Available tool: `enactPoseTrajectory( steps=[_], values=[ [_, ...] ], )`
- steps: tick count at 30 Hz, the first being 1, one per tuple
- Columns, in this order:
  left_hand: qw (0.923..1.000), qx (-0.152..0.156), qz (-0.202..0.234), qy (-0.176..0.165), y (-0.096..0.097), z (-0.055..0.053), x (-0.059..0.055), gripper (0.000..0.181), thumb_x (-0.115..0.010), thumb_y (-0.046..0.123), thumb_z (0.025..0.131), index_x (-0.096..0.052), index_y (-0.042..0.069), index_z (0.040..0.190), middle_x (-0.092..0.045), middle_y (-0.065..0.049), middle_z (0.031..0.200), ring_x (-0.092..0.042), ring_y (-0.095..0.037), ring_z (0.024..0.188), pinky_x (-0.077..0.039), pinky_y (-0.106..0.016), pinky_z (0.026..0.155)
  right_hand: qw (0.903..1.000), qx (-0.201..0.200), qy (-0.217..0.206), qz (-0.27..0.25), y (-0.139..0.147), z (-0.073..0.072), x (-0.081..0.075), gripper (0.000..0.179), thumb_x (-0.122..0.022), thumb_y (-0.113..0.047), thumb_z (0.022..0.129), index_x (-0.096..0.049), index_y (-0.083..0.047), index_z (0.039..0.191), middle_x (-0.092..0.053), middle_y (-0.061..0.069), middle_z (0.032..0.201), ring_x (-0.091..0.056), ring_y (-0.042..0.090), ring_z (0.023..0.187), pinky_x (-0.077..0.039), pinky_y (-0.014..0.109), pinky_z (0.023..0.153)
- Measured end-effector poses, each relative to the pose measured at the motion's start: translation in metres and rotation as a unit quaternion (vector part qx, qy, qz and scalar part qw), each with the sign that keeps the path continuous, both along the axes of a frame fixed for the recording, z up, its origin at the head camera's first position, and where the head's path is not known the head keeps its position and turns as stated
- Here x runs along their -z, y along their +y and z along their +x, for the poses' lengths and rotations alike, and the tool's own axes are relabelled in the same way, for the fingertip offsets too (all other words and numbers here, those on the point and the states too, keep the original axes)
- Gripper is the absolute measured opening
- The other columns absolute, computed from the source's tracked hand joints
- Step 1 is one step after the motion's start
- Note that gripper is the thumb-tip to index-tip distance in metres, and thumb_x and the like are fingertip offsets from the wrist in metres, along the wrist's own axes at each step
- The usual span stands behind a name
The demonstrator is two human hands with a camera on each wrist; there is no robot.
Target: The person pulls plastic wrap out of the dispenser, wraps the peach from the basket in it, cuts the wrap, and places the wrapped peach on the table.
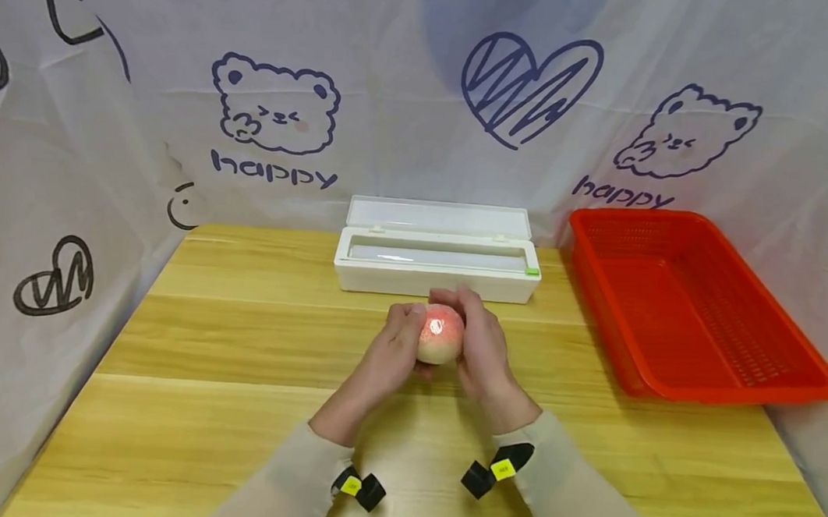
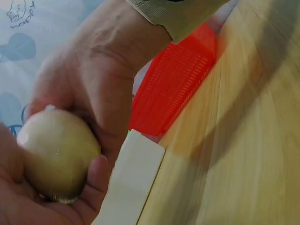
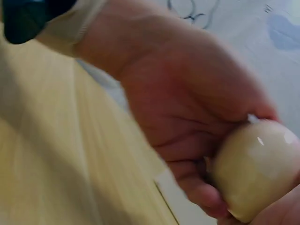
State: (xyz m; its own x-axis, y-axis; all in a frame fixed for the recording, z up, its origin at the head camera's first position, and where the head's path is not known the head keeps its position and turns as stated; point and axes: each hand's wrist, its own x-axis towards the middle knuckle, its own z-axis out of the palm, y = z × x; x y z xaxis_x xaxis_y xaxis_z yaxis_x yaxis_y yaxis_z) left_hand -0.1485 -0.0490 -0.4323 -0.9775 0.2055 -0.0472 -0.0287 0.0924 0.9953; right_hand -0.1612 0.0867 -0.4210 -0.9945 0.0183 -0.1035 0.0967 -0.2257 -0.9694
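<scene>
A round pink-and-cream peach (image 1: 441, 335) with a glossy surface is held between both hands over the table. My left hand (image 1: 397, 345) grips it from the left, thumb near the top. Opposite, my right hand (image 1: 483, 342) curls its fingers round the far right side. In the left wrist view the pale underside of the peach (image 2: 60, 152) faces the camera, with left fingers below it and the right hand (image 2: 91, 77) above. A small clear, shiny bit of film (image 3: 252, 118) sticks up beside the peach in the right wrist view.
Just beyond the hands stands a white cling film dispenser (image 1: 437, 281), its lid (image 1: 440, 217) raised and a green slider (image 1: 532, 272) at its right end. A red plastic basket (image 1: 672, 303) sits at the right. Printed white cloth (image 1: 401, 94) hangs behind the wooden table (image 1: 227, 342).
</scene>
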Motion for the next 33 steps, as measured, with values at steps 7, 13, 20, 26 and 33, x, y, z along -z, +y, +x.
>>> enactPoseTrajectory(
  steps=[7, 13, 20, 26, 33],
  values=[
    [0.9985, -0.027, -0.044, -0.018, 0.008, 0.003, -0.005, 0.058, -0.034, 0.051, 0.113, -0.047, -0.004, 0.125, -0.059, -0.022, 0.11, -0.066, -0.025, 0.07, -0.064, -0.046, 0.064, 0.9907, 0.093, 0.03, 0.095, -0.012, 0.009, 0.009, 0.032, -0.056, -0.028, 0.103, -0.081, -0.008, 0.097, -0.077, 0.005, 0.096, -0.068, 0.021, 0.091, -0.058, 0.027, 0.071],
    [0.9988, -0.025, -0.003, -0.042, 0.008, 0.002, -0.004, 0.048, -0.033, 0.044, 0.114, -0.042, -0.002, 0.124, -0.058, -0.023, 0.108, -0.067, -0.025, 0.058, -0.063, -0.041, 0.061, 0.9934, 0.086, 0.029, 0.07, -0.012, 0.005, 0.009, 0.03, -0.058, -0.023, 0.101, -0.082, -0.004, 0.096, -0.078, 0.001, 0.092, -0.069, 0.017, 0.09, -0.058, 0.026, 0.077],
    [0.991, -0.048, 0.079, -0.097, 0.008, -0.005, -0.003, 0.05, -0.04, 0.043, 0.109, -0.037, -0.001, 0.132, -0.042, -0.02, 0.132, -0.068, -0.023, 0.091, -0.066, -0.041, 0.074, 0.9993, 0.035, -0.011, 0.011, -0.007, -0.003, 0.002, 0.035, -0.056, -0.022, 0.101, -0.079, 0.002, 0.11, -0.076, 0.008, 0.111, -0.068, 0.019, 0.107, -0.055, 0.028, 0.094],
    [0.9936, -0.059, 0.02, -0.094, 0.007, -0.007, 0.0, 0.039, -0.039, 0.041, 0.11, -0.045, 0.003, 0.117, -0.057, -0.02, 0.108, -0.067, -0.027, 0.081, -0.064, -0.042, 0.062, 0.9948, 0.089, -0.023, 0.044, -0.016, 0.002, 0.005, 0.024, -0.063, -0.013, 0.096, -0.082, 0.001, 0.093, -0.077, 0.002, 0.087, -0.068, 0.016, 0.086, -0.058, 0.028, 0.08],
    [0.9835, 0.007, 0.096, -0.154, -0.007, -0.015, 0.001, 0.057, -0.031, 0.05, 0.113, -0.051, 0.003, 0.138, -0.064, -0.016, 0.114, -0.074, -0.025, 0.069, -0.064, -0.039, 0.059, 0.998, -0.045, -0.043, -0.01, 0.002, 0.004, 0.004, 0.042, -0.051, -0.027, 0.107, -0.068, 0.002, 0.132, -0.065, 0.008, 0.135, -0.057, 0.018, 0.126, -0.047, 0.033, 0.11]
  ],
)
